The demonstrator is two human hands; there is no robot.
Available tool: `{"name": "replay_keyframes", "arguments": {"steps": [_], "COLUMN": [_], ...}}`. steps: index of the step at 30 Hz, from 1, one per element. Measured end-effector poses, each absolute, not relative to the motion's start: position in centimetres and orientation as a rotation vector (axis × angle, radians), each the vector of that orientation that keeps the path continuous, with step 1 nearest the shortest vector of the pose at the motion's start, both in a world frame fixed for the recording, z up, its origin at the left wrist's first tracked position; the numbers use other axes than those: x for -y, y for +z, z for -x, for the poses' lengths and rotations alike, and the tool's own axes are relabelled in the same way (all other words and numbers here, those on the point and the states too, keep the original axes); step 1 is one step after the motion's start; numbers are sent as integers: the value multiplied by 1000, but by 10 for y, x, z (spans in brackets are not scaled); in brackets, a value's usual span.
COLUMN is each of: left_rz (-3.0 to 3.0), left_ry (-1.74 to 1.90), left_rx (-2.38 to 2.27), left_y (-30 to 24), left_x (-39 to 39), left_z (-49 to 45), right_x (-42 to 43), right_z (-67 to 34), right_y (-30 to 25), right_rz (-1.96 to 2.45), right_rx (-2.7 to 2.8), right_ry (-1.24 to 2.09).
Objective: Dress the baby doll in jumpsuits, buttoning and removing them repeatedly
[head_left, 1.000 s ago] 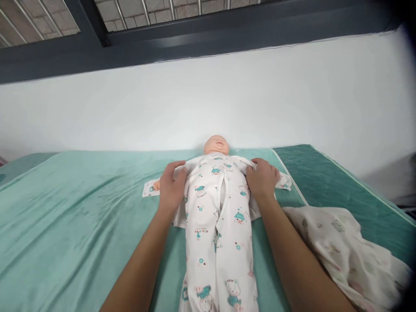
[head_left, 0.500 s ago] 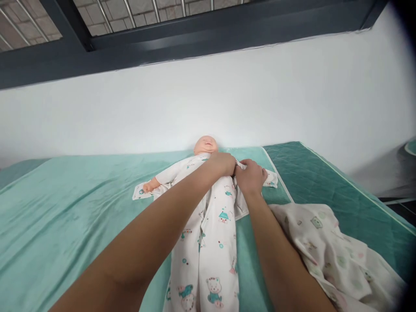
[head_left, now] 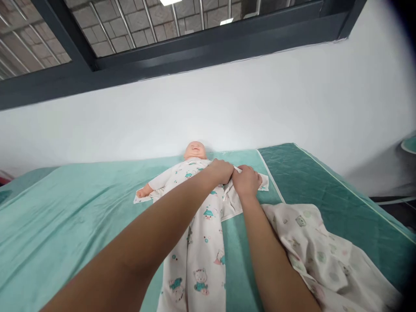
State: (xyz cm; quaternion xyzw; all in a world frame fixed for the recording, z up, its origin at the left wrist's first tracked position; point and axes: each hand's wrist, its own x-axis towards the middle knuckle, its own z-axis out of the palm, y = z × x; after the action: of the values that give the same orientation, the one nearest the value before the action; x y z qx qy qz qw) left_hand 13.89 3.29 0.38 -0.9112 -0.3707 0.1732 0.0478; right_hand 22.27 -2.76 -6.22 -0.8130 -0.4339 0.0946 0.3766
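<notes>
A baby doll [head_left: 195, 150] lies face up, its head toward the wall. It wears printed white baby clothes [head_left: 208, 242], and a white garment is spread out under its arms. Over the doll's arm on the right, my left hand [head_left: 223, 171] is closed on the white sleeve fabric [head_left: 237, 168]. Right beside it, my right hand [head_left: 246, 181] pinches the same sleeve, with the fabric stretched between the two. The doll's hand on the left [head_left: 144, 191] lies bare on a printed cuff. My fingers partly hide the doll's other arm.
A crumpled printed cloth [head_left: 325, 247] lies to the right of my right forearm. Light green sheeting [head_left: 81, 225] covers the bed, with a darker green quilted mat [head_left: 312, 182] at the right. Behind stand a white wall [head_left: 227, 108] and a dark window frame [head_left: 195, 52].
The view has tilted up and shifted a little, showing more window. Both hands stay on the sleeve; my left hand has drawn slightly back from the doll's chest, uncovering more of the printed clothes.
</notes>
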Motion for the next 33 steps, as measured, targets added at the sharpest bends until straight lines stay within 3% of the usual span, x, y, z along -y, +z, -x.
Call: {"name": "replay_keyframes", "arguments": {"steps": [10,33], "left_rz": [2703,2575], "left_ry": [405,386], "left_rx": [1005,1117], "left_y": [-4,56], "left_x": [-31,-26], "left_z": [-138,-74], "right_x": [26,12], "right_z": [-224,-237], "right_y": [-60,-82], "right_rz": [2048,1688], "right_rx": [1136,819], "right_ry": [271,522]}}
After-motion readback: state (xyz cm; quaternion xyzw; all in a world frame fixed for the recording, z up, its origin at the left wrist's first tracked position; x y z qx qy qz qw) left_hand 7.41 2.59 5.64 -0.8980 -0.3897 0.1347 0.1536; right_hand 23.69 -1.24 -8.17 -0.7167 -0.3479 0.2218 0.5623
